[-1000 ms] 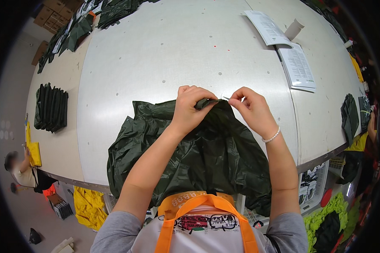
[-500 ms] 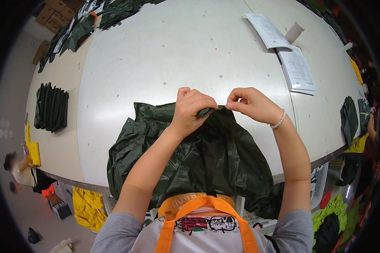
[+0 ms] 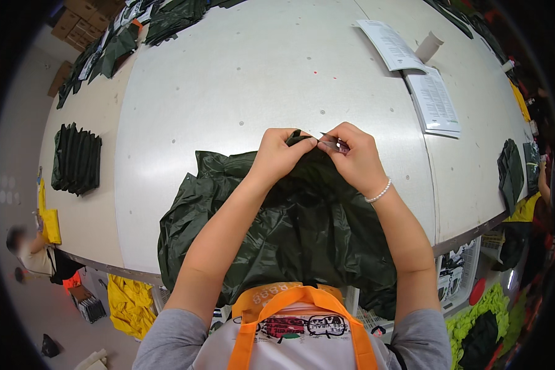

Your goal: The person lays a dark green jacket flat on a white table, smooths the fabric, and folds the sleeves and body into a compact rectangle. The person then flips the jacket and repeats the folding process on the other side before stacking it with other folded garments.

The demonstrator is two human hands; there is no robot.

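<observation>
A dark green, shiny, crumpled garment [image 3: 290,228] lies over the table's near edge and hangs down in front of me. My left hand [image 3: 280,154] pinches a gathered edge of it, a bit of cloth standing up above the fingers. Close beside it, fingertips almost touching, my right hand [image 3: 356,157] is closed round small metal thread snips [image 3: 332,144]. Their pointed tips face left, toward the pinched cloth. The snips' handle is mostly hidden in the palm.
A stack of folded dark green pieces [image 3: 77,160] stands at left. Open printed sheets [image 3: 435,102] and a white roll [image 3: 429,47] lie at far right. Below the edge are yellow cloth [image 3: 131,305] and a white crate [image 3: 459,274]. A person [image 3: 34,250] is at far left.
My right hand has moved left and inward, close to my left hand, and the snips' blades now show. The left hand has turned slightly, still pinching the garment edge.
</observation>
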